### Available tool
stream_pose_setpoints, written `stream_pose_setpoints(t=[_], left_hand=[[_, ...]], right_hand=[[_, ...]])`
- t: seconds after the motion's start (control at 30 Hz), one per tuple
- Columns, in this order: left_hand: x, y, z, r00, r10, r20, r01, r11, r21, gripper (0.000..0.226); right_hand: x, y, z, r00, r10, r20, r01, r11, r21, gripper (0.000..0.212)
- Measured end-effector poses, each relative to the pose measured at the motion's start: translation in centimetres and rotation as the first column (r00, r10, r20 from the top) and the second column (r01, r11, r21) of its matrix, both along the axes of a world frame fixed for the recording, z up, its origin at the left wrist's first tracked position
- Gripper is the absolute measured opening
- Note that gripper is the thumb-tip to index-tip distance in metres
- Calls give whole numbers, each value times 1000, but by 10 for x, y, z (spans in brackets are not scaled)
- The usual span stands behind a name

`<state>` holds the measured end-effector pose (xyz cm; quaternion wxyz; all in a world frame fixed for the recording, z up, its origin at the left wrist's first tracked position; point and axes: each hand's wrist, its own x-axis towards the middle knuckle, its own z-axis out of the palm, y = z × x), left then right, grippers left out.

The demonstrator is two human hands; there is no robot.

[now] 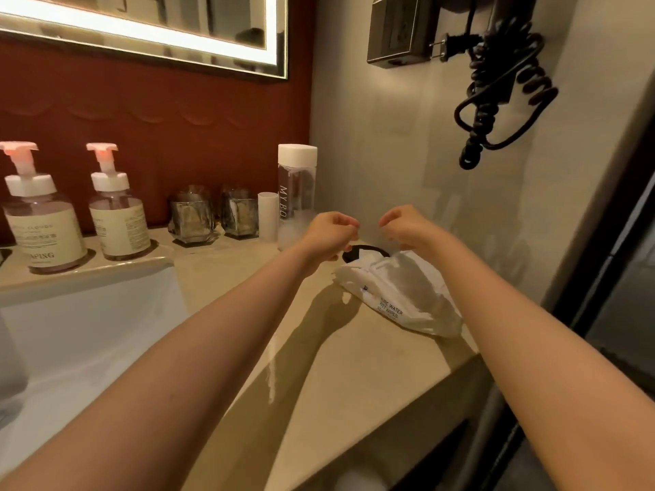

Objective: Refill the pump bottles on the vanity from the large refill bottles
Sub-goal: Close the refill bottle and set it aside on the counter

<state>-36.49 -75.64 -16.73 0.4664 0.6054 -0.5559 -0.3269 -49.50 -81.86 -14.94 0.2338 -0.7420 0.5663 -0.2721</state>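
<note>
Two pump bottles with white pumps and cream labels stand at the far left of the vanity (pixel 319 349), one (pixel 44 225) nearest the edge of view and the other (pixel 118 216) beside it. A tall clear bottle (pixel 296 193) with a white cap stands in the back corner. Both my arms reach out over the counter. My left hand (pixel 329 235) and my right hand (pixel 407 226) hang bent at the wrist, close together, above a white pack of wet wipes (pixel 400 292). Their fingers curl loosely downward and I see nothing held in them.
Two glass tumblers (pixel 193 217) (pixel 239 214) and a small white tube (pixel 268 216) stand between the pump bottles and the tall bottle. A black ring (pixel 368 249) lies behind the wipes. The white sink basin (pixel 88 331) is at left. A coiled black cord (pixel 503 90) hangs on the right wall.
</note>
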Motion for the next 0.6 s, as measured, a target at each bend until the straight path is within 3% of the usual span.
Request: stream_pose_setpoints(t=[0.3, 0.4, 0.5, 0.6], left_hand=[[-37, 7, -21, 974, -130, 187, 114, 989, 94, 26], [-39, 7, -24, 971, -128, 200, 111, 989, 94, 30], [-40, 8, -22, 972, -131, 196, 115, 989, 93, 30], [-40, 9, -21, 973, -124, 195, 109, 990, 84, 30]], right_hand=[[-45, 19, -2, 963, 53, -265, 14, 970, 244, 38], [-48, 20, -11, 962, 72, -264, 4, 961, 277, 38], [-50, 16, -18, 968, 25, -251, 26, 980, 196, 28], [-52, 15, -14, 999, -8, -42, 14, 991, 134, 9]])
